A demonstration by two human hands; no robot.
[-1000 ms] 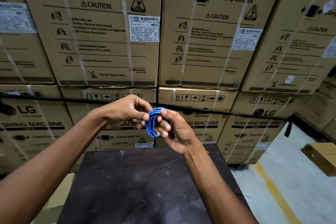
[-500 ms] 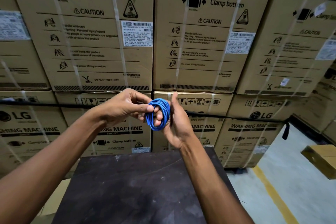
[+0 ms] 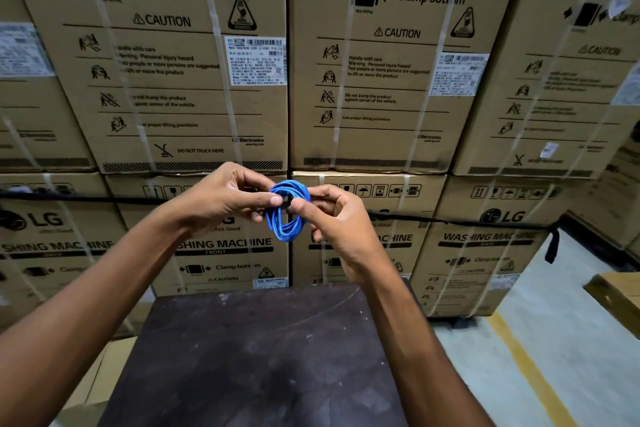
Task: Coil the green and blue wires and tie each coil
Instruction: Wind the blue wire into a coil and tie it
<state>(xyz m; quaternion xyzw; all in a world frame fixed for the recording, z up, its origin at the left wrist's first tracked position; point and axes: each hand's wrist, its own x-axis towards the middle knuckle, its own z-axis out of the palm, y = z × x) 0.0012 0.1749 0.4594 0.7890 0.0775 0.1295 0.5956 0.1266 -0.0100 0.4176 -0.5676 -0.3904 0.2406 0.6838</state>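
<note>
You hold the blue wire as a small coil of several loops, raised in the air above the far edge of the dark table. The coil stands roughly upright, its open centre facing you, and it touches nothing but your fingers.

Your left hand comes to the coil from its left side. The thumb and forefinger are drawn together in a narrow pinch on the coil's left strands, and the other fingers curl behind. Your right hand comes from the coil's right side, its thumb pressed to the front of the loops and its fingers curled round the back of them. Both thumbs nearly meet across the middle of the coil. A short dark band seems to cross the loops between the two thumbs; it may be a tie or only shadow, the view is too soft to tell.

Below the coil, the table shows a worn, scuffed top with pale scratches. Beyond the coil rises a wall of stacked cardboard boxes, printed with caution symbols and bound with pale straps. A black strap runs level across the boxes behind the coil. To the right of the table lies grey floor with a yellow line, and another brown box sits at the far right edge.
</note>
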